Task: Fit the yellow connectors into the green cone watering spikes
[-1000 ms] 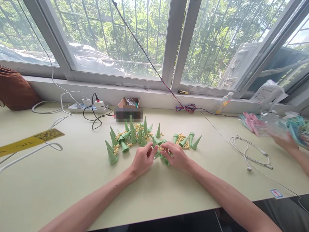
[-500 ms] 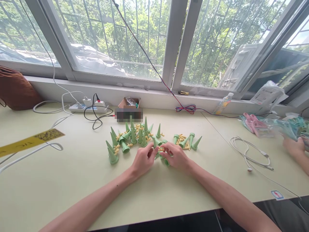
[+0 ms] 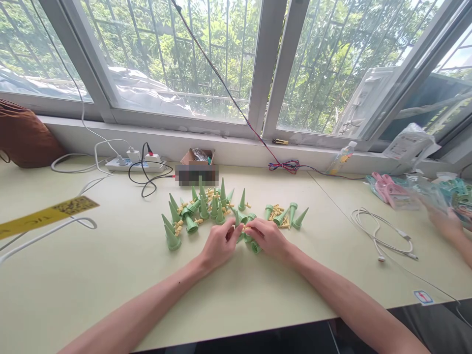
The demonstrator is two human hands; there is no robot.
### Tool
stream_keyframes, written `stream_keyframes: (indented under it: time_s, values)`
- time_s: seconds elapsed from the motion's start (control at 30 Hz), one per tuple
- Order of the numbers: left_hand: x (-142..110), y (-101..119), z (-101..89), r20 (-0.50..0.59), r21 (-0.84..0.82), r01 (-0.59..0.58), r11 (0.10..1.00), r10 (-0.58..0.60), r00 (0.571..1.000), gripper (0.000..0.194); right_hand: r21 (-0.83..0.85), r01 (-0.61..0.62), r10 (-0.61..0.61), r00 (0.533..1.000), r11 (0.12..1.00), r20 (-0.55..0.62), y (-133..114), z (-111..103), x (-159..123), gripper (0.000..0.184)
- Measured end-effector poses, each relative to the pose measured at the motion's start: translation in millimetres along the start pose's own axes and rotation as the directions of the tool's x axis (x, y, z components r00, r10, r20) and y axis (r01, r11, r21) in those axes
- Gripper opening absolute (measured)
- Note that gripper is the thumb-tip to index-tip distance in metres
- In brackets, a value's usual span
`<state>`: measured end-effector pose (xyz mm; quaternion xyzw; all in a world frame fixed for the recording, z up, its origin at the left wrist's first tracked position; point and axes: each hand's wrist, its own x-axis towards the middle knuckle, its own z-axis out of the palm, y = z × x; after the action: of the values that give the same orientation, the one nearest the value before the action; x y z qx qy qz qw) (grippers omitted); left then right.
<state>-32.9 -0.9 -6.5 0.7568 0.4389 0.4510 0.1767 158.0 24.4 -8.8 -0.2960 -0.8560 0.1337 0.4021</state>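
Note:
At the middle of the table my left hand (image 3: 220,242) and my right hand (image 3: 268,238) meet, fingertips pinched together. Between them shows the end of a small yellow plastic valve (image 3: 244,228), mostly covered by the fingers. A green conical spike (image 3: 237,217) points upward right behind my left fingertips; whether that hand touches it I cannot tell. Under my right fingers lies a hollow green spike (image 3: 255,247), its round opening facing me. Left of my hands stand several green spikes (image 3: 172,240), many with yellow valves attached.
A pile of loose yellow valves (image 3: 276,214) lies among more green spikes at right. Behind are a small cardboard box (image 3: 197,157), a power strip (image 3: 135,165) and a bottle (image 3: 341,158). A coiled white cable (image 3: 379,231) lies near another person's hand (image 3: 447,225), by bagged pink items (image 3: 389,189).
My right fingers have closed in toward my left fingertips, covering more of the yellow valve. The other person's hand at the right has shifted slightly left and is blurred.

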Motion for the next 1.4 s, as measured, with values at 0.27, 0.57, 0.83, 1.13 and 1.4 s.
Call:
stream_keyframes:
  time_s: [0.27,0.57,0.83,1.13,1.4]
  values:
    - [0.1,1.0,-0.1,0.013,0.0,-0.007,1.0,0.007,1.0,0.035,-0.018,-0.029,0.03,0.999,0.999,0.027,1.5,-1.2,-0.6,0.039]
    - [1.5,-0.5,-0.8,-0.039,0.013,-0.023,1.0,0.024,0.999,0.036,-0.009,-0.042,0.042,0.999,0.999,-0.004,-1.8,-1.8,0.0,0.025]
    - [2.5,-2.2,-0.7,-0.045,0.003,-0.026,1.0,0.026,0.999,0.035,-0.02,0.01,-0.011,1.0,1.0,-0.01,0.5,-1.8,1.2,0.021]
    - [0.7,-2.1,-1.6,-0.032,0.034,-0.038,0.999,0.039,0.999,0.034,-0.021,0.017,-0.017,1.0,1.0,0.019,2.4,-2.6,0.2,0.037]
    - [1.3,0.5,-2.4,-0.027,0.039,-0.049,0.998,0.05,0.998,0.032,-0.019,0.012,-0.011,0.999,1.0,0.044,3.5,-2.5,-1.2,0.04]
